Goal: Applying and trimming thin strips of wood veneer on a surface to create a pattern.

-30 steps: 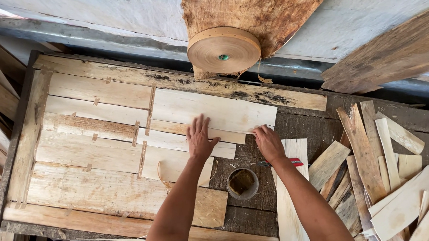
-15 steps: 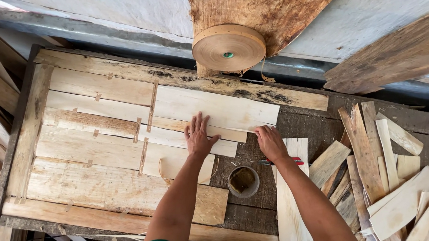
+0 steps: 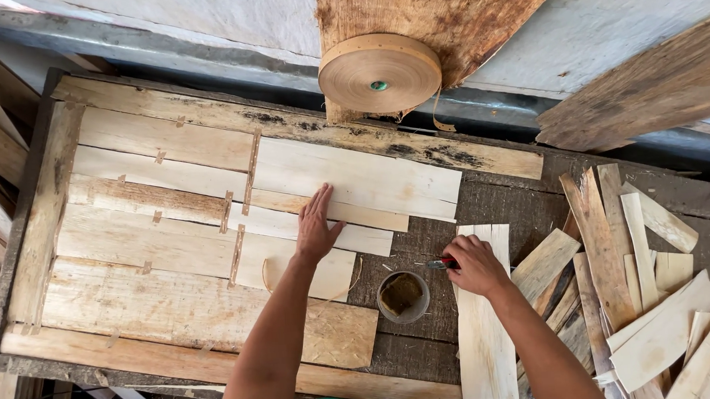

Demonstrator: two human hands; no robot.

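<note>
Head view: my left hand [image 3: 318, 222] lies flat, grip open with fingers spread, palm down on the pale veneer strips [image 3: 323, 209] that make up the right end of the laid-up veneer sheet [image 3: 172, 223] on the counter [image 3: 499, 209]. The fingertips point toward the far edge and rest on a narrow strip between two wider ones. The sheet is pieced from long pale slats joined by short brown tape tabs [image 3: 250, 172]. My right hand [image 3: 473, 264] is curled, grip closed on a small tool with a red handle [image 3: 441, 263], its tip pointing left; the hand rests on the upper end of a loose veneer piece [image 3: 485, 337] that runs toward me. A small round tin [image 3: 402, 296] with dark contents stands on the counter between my two forearms, just beside the right hand. A large roll of brown tape [image 3: 380, 72] stands at the far edge, with a loose tail hanging from it. A pile of loose veneer offcuts [image 3: 646, 290] lies on the right.
</note>
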